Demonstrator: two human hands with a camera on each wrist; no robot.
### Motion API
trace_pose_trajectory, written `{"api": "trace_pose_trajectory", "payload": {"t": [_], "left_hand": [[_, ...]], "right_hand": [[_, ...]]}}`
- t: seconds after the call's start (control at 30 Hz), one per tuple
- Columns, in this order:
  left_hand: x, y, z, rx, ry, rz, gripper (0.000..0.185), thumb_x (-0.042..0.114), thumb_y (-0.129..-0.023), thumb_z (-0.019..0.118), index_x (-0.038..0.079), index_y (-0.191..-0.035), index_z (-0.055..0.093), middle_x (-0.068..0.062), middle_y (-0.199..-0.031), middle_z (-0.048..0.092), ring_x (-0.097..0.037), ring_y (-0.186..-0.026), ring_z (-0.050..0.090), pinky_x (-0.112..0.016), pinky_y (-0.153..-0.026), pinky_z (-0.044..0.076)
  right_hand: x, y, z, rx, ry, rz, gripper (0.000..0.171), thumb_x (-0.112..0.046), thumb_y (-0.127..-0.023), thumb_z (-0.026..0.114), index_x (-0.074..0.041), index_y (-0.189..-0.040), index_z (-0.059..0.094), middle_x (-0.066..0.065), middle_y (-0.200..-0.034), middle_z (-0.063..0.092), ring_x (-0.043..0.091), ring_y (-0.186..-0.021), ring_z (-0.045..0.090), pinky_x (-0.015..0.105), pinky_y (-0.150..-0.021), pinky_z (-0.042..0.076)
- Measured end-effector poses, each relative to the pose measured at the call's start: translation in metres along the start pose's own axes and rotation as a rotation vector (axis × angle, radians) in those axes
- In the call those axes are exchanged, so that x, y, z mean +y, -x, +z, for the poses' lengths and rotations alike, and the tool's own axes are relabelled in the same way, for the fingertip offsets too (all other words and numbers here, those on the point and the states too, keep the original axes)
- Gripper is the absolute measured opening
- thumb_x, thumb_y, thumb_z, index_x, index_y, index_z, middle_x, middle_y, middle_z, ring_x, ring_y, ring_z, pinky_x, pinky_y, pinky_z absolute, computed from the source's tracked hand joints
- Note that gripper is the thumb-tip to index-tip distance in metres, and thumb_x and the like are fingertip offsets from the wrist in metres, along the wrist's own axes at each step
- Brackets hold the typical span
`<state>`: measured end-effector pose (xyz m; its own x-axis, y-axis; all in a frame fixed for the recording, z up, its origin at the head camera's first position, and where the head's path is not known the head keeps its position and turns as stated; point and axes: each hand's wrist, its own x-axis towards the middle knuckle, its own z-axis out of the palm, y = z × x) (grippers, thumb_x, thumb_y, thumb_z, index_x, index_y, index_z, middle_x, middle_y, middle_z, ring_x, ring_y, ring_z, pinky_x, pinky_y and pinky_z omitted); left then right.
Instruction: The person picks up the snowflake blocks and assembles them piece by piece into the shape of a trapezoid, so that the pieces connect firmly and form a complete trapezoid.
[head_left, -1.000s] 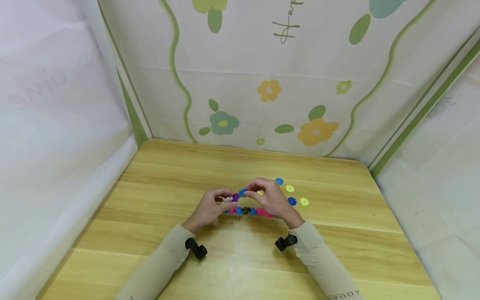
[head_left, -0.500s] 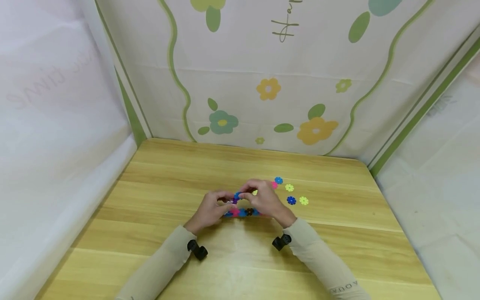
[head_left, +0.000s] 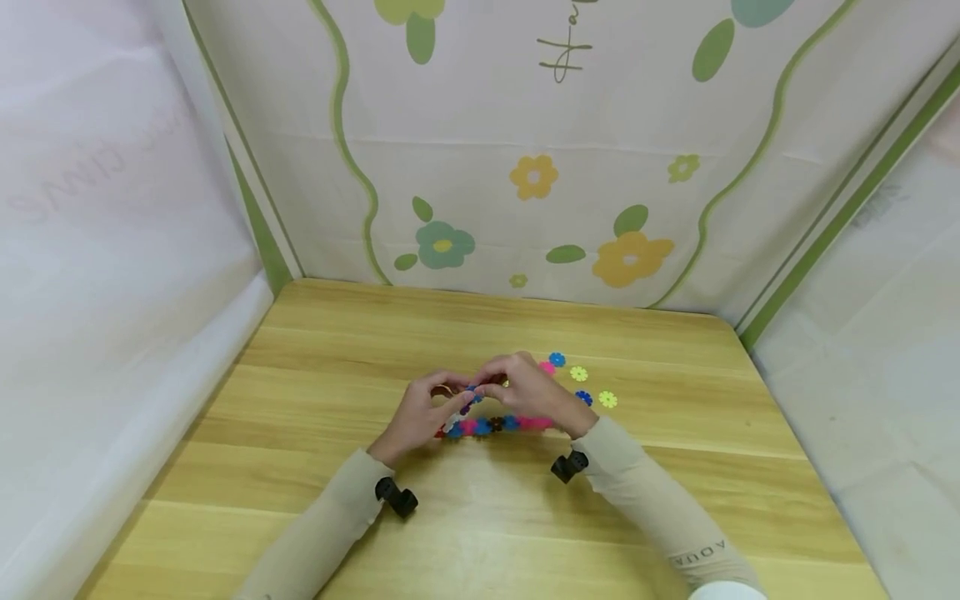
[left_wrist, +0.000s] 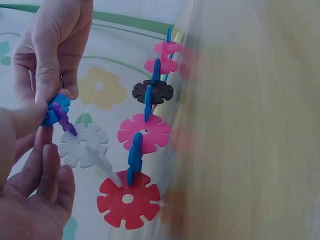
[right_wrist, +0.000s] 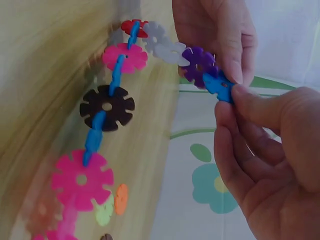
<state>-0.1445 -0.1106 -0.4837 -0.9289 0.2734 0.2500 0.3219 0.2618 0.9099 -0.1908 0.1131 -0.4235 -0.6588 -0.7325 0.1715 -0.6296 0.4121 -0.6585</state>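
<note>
A chain of notched plastic snowflake discs runs across the table, with red (left_wrist: 128,201), pink (right_wrist: 125,57) and brown (right_wrist: 107,107) discs joined by blue ones set edge-on. From its red end, white discs (left_wrist: 82,145) lead up to a purple disc (right_wrist: 198,65). A blue disc (right_wrist: 219,88) meets the purple one at the raised end. My right hand (head_left: 528,390) pinches this blue disc between thumb and fingers. Opposite it, my left hand (head_left: 414,417) also pinches the blue disc, thumb on top. The two hands' fingertips almost touch and partly cover the joint.
Beyond my right hand lie loose discs: light blue (head_left: 557,359), dark blue (head_left: 583,398), yellow (head_left: 578,373) and pink (head_left: 547,367). An orange disc (right_wrist: 121,199) shows beside the chain. Printed cloth (head_left: 465,192) stands behind the wooden table (head_left: 480,525).
My right hand has moved left with the blue disc, up against the purple disc. My left hand's fingers have shifted from the purple disc toward the blue one.
</note>
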Motion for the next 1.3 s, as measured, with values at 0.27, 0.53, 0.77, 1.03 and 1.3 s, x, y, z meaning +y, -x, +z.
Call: {"api": "trace_pose_trajectory", "payload": {"t": [0.27,0.53,0.77,1.03,1.3], "left_hand": [[-0.001,0.0,0.0,0.063,0.042,-0.001,0.01,0.02,-0.101,0.073,0.014,-0.108,0.077,-0.005,-0.101,0.077,-0.017,-0.093,0.069,-0.039,-0.089,0.058],[-0.001,0.001,-0.001,0.097,0.06,-0.03,0.007,0.019,-0.102,0.072,0.015,-0.105,0.077,-0.003,-0.099,0.076,-0.017,-0.091,0.069,-0.036,-0.084,0.059],[-0.002,0.001,-0.001,0.109,0.069,-0.035,0.006,0.02,-0.101,0.073,0.016,-0.104,0.076,-0.003,-0.096,0.076,-0.018,-0.09,0.069,-0.035,-0.083,0.058],[-0.002,0.001,-0.001,0.111,0.08,-0.066,0.006,0.02,-0.102,0.072,0.016,-0.104,0.076,-0.003,-0.096,0.075,-0.02,-0.092,0.068,-0.043,-0.09,0.057],[0.0,0.002,-0.001,0.111,0.077,-0.069,0.008,0.02,-0.102,0.072,0.015,-0.105,0.077,-0.004,-0.096,0.075,-0.018,-0.092,0.067,-0.041,-0.09,0.056]], "right_hand": [[0.015,-0.007,-0.029,-0.071,0.06,0.083,0.017,-0.017,-0.103,0.07,-0.01,-0.114,0.081,0.003,-0.107,0.081,0.009,-0.089,0.076,0.029,-0.081,0.063],[0.058,-0.022,-0.038,-0.124,0.208,0.223,0.026,-0.014,-0.102,0.071,0.001,-0.123,0.075,0.013,-0.115,0.079,0.024,-0.101,0.076,0.043,-0.092,0.062],[0.075,-0.033,-0.015,-0.174,0.24,0.299,0.017,-0.012,-0.099,0.075,-0.001,-0.111,0.078,0.01,-0.103,0.078,0.017,-0.088,0.069,0.036,-0.083,0.06],[0.082,-0.035,-0.008,-0.147,0.25,0.309,0.01,-0.013,-0.097,0.078,-0.006,-0.104,0.078,0.007,-0.1,0.076,0.016,-0.087,0.068,0.035,-0.082,0.06],[0.074,-0.028,-0.019,-0.159,0.118,0.345,0.005,-0.01,-0.098,0.076,-0.005,-0.099,0.075,0.005,-0.092,0.076,0.022,-0.072,0.067,0.028,-0.068,0.056]]}}
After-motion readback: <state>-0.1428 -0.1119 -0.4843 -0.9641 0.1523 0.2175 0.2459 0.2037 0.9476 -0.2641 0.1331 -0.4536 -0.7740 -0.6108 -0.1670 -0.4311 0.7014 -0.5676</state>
